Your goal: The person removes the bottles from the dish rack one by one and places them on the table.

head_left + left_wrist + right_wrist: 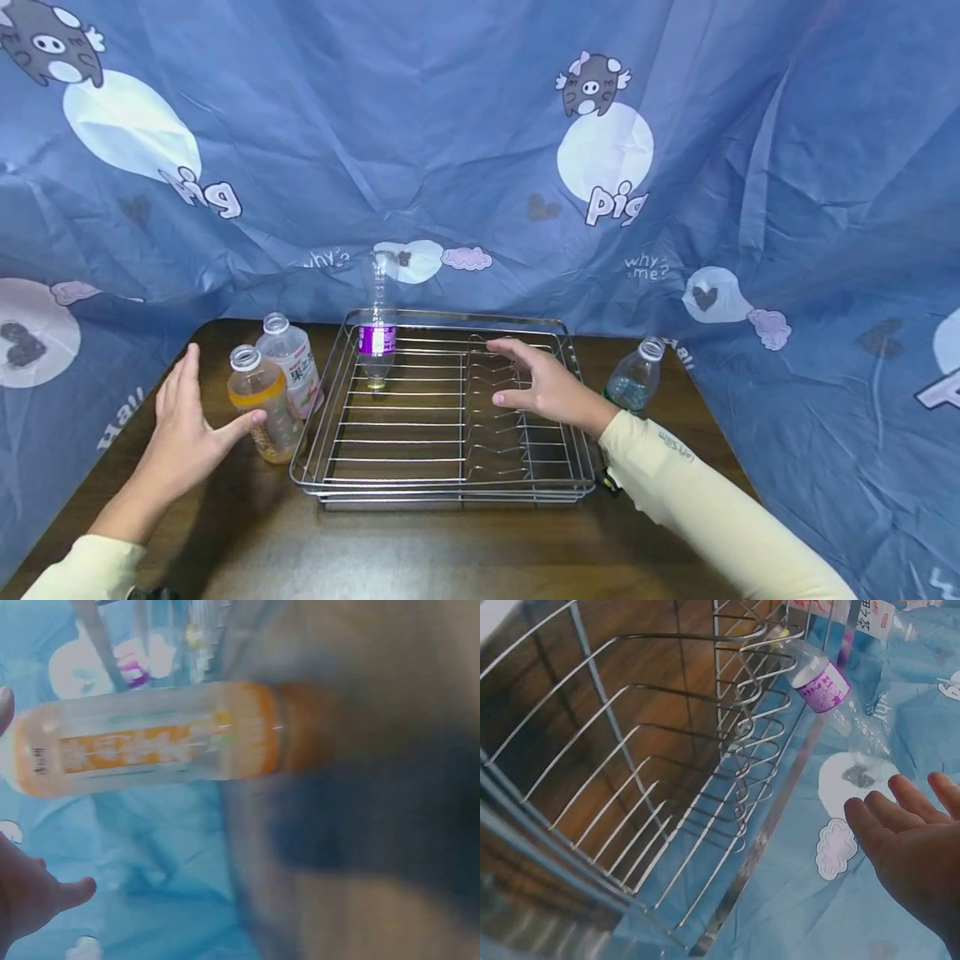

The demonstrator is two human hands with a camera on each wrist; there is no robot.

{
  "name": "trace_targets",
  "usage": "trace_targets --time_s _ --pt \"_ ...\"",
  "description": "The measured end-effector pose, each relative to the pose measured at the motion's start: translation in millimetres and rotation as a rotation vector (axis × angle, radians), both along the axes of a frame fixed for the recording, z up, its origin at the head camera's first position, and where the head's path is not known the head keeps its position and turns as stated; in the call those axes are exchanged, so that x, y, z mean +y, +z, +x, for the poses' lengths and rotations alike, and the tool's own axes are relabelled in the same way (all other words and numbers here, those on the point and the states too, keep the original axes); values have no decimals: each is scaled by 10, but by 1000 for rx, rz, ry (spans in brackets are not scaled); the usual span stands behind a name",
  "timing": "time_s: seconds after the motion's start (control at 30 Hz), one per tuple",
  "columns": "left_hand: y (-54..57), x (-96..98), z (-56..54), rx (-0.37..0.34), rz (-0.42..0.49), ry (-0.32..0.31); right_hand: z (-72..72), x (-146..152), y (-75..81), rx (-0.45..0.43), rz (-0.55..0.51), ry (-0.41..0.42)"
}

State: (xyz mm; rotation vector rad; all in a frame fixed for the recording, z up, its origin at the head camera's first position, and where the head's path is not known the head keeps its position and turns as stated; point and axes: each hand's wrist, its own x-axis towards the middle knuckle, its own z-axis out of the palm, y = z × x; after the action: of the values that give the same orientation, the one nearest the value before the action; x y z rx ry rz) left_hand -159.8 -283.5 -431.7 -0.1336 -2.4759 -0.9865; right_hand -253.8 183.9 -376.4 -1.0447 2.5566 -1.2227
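Note:
My left hand (pixel 183 429) is spread open beside an orange-banded plastic bottle (pixel 264 408), thumb tip overlapping the bottle in the head view. In the left wrist view that bottle (pixel 150 742) shows its orange label, with nothing in the hand. Over the right part of a wire dish rack (pixel 405 442) hovers my right hand (pixel 543 387), its fingers and thumb apart and holding nothing. An upside-down clear bottle (pixel 377 321) with a purple label stands in the rack's back left corner, its yellow neck ring low between the wires.
Behind the orange-banded bottle stands a pinkish-white labelled bottle (pixel 294 362). A clear capless bottle (pixel 636 375) stands right of the rack, partly behind the right forearm. Blue printed cloth (pixel 465 167) hangs behind the dark wooden table (pixel 375 542).

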Motion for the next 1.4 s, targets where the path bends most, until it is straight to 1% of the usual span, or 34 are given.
trace_targets --time_s 0.13,0.27,0.4,0.5,0.63,0.73,0.83,0.97,1.1,1.27,1.4 --pt "170 27 -31 117 -63 -21 13 66 -27 -6 1 -14" --pt "294 71 -75 197 -131 -41 16 125 -66 -18 -6 -33" --pt "402 133 -120 279 -226 -19 15 154 -104 -13 -11 -32" --pt "512 198 -142 344 -315 13 27 171 -130 -10 -22 -39" --pt "669 300 -172 400 -421 18 43 199 -166 -9 -23 -61" --pt "768 383 -203 435 -473 -3 48 214 -188 -10 -17 -69" --pt "863 478 -240 464 -517 -40 50 231 -206 -19 -24 -71" --pt "961 620 -302 469 -589 -94 53 257 -227 -35 -36 -84" --pt "1020 751 -367 410 -654 -142 51 281 -253 -31 -41 -92" --pt "1069 892 -466 333 -752 -179 38 309 -300 -1 -56 -95" --pt "1092 985 -555 276 -814 -208 36 347 -332 0 -75 -105"
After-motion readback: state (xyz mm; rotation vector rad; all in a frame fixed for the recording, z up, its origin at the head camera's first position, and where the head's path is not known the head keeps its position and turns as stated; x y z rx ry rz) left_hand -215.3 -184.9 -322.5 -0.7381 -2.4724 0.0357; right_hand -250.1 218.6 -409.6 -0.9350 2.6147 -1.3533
